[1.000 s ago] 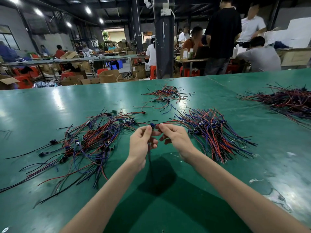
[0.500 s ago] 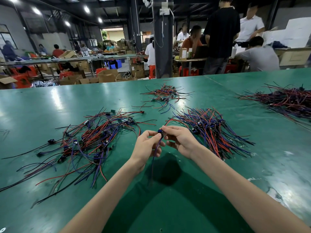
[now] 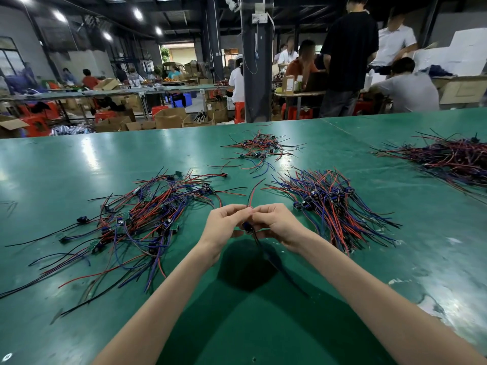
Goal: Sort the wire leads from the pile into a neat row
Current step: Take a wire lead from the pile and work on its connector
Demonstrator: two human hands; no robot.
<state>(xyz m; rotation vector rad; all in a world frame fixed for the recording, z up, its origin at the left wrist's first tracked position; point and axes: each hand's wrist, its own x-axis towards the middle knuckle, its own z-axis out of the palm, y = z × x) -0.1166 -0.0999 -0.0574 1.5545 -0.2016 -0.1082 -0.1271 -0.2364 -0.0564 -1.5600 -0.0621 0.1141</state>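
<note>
Head view shows your left hand (image 3: 224,227) and right hand (image 3: 280,225) meeting over the green table (image 3: 263,325). The fingertips of both are curled in a pinch on one wire lead (image 3: 249,227) at its small blue component.

The lead's long axis runs nearly straight away from you. The red wire (image 3: 252,192) rises past your fingertips toward the far side, and the black wire (image 3: 271,259) trails back toward you and a little to the right.

The tangled pile (image 3: 147,219) lies to your left. The sorted row (image 3: 332,206) lies to your right, near your right hand, which is the closer of the two. The row's leads slant from far-left to near-right, with their components grouped toward the far side. You likely need to carry this lead rightward and turn it slightly to match that slant before laying it down.
</note>
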